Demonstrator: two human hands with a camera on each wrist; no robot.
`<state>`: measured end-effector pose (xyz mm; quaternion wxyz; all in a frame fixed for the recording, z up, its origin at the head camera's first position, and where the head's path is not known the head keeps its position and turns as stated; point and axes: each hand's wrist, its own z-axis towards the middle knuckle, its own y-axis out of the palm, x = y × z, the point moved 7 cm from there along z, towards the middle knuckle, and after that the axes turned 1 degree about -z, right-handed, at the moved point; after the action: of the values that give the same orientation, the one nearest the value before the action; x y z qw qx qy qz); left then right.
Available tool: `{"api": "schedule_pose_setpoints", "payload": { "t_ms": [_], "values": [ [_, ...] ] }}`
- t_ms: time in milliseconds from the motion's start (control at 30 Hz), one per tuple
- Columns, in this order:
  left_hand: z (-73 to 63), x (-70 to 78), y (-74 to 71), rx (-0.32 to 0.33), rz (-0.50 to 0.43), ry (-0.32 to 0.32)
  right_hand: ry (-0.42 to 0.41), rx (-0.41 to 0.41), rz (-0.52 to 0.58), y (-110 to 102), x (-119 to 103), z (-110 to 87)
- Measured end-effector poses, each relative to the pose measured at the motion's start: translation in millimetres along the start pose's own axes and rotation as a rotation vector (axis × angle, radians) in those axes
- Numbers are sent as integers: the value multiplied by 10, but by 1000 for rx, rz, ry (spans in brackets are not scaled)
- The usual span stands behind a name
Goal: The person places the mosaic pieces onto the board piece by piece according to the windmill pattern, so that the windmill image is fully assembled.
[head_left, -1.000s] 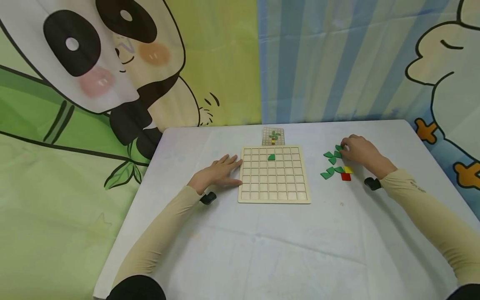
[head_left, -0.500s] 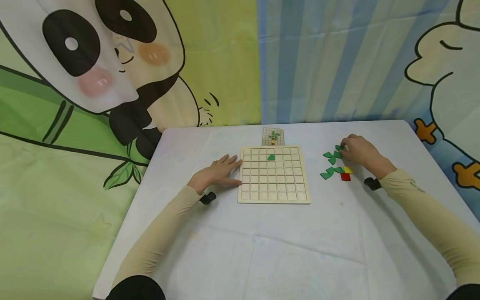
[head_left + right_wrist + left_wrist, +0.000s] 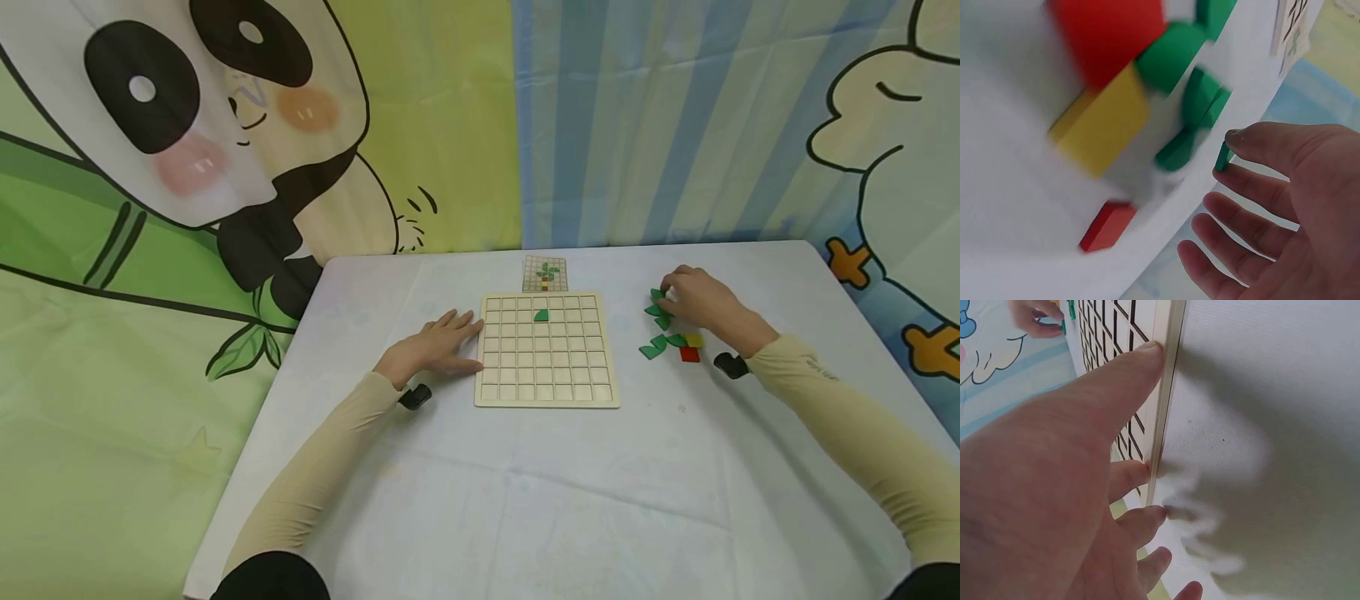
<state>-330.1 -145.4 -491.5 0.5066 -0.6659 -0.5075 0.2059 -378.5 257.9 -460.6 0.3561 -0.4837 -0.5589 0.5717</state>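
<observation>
My left hand (image 3: 435, 346) lies at the left edge of a pale wooden grid board (image 3: 551, 375), fingers spread and straight. In the left wrist view its thumb (image 3: 1141, 362) touches the board's rim. One green quarter-round piece (image 3: 542, 315) sits in a cell near the board's top. Right of the board, my right hand (image 3: 701, 298) is over the far end of a group of loose pieces. The right wrist view shows its thumb and index finger pinching a small green piece (image 3: 1222, 157), with the other fingers loosely spread.
Several green leaf-shaped pieces (image 3: 651, 352) lie near a yellow square (image 3: 694, 340) and a red square (image 3: 690, 355). Another red piece (image 3: 1107, 226) shows in the right wrist view. A pattern card (image 3: 545, 273) stands behind the board. Printed curtains (image 3: 637, 125) hang past the white table (image 3: 525, 517).
My right hand has shifted a little left, toward the board, with its fingers now over the upper green pieces. The left hand keeps its place at the board's edge.
</observation>
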Motion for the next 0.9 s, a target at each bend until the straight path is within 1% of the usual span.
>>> {"api": "schedule_pose_setpoints", "payload": {
  "t_ms": [100,233,467,600,667,733,900],
  "values": [
    [2,-4,3,-2,7,-4,-30,6,15,22,-213,4],
    [8,-7,6,1,18,1,-101,17,15,44,-533,5],
    [18,-15,4,-5,13,3,-262,28,-64,121,-1071,-33],
    [28,-15,-5,-5,9,4,-332,41,-70,175,-1339,-54],
    [34,-17,-5,-5,1,5,-363,48,-70,203,-1460,-58],
    [35,-25,-2,-5,-1,3,-395,68,-95,232,-1565,-55],
    [40,-41,20,-5,6,3,-438,138,-119,251,-1734,-40]
  ]
}}
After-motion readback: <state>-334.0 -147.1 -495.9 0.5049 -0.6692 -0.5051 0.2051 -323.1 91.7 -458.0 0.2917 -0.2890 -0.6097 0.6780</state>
